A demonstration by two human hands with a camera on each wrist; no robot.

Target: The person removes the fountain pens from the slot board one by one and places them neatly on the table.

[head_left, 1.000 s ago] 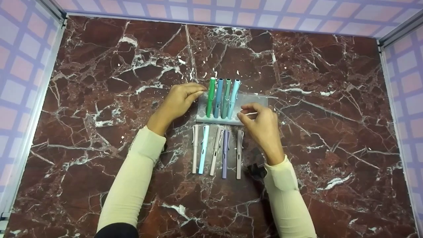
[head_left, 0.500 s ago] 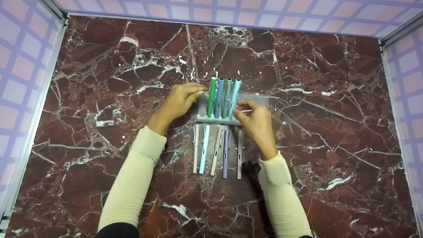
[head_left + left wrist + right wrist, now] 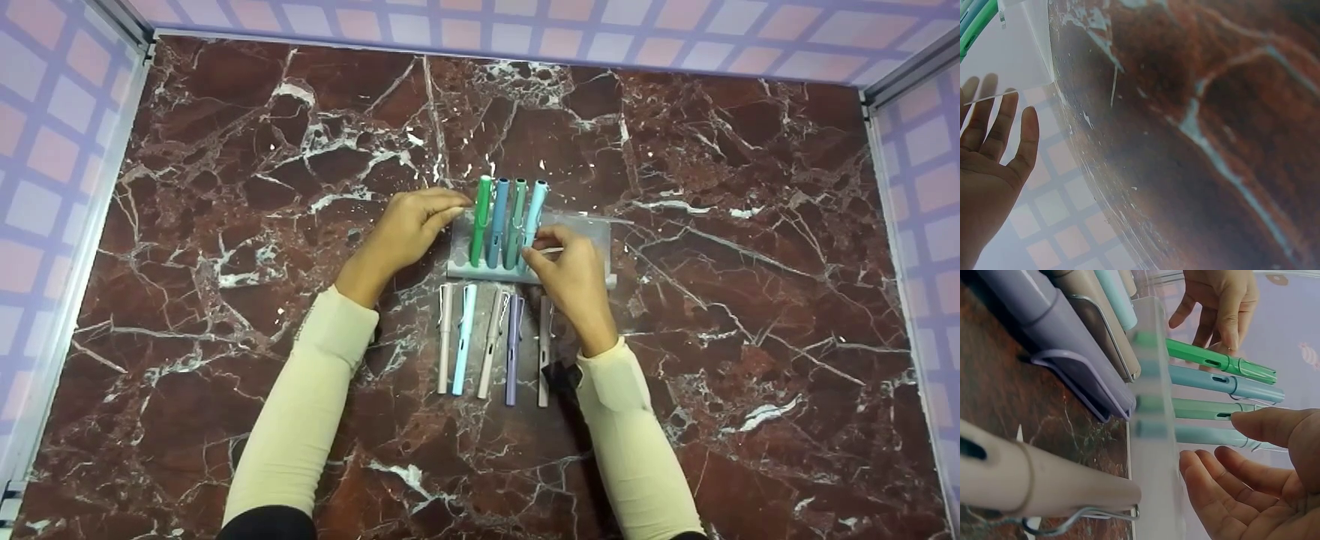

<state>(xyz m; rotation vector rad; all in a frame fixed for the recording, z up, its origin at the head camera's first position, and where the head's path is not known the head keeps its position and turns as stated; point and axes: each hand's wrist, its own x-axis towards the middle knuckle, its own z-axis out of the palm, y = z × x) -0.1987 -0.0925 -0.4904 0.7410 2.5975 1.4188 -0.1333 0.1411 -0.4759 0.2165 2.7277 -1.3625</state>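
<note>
A clear pen holder (image 3: 594, 244) stands mid-table with a row of capped pens upright in it: green (image 3: 480, 225), blue (image 3: 497, 225), dull green (image 3: 515, 225) and a light blue pen (image 3: 535, 206) on the right. My left hand (image 3: 409, 225) pinches the holder's left edge; in the left wrist view its fingers (image 3: 1002, 126) show partly through the clear sheet. With thumb and fingers on either side, my right hand (image 3: 574, 274) holds the light blue pen low down. The right wrist view shows that thumb (image 3: 1269, 424) overlapping the dull green pen from this angle.
In front of the holder lie several more capped pens, among them a pale blue pen (image 3: 463, 341), a purple pen (image 3: 513, 352) and a brown-grey pen (image 3: 544, 330) partly under the right wrist's dark camera. Checked panels (image 3: 465, 26) border the dark red marble table (image 3: 262, 420).
My right hand has moved left from beside the holder's right part to the light blue pen and taken hold of it. My left hand stays at the holder's edge.
</note>
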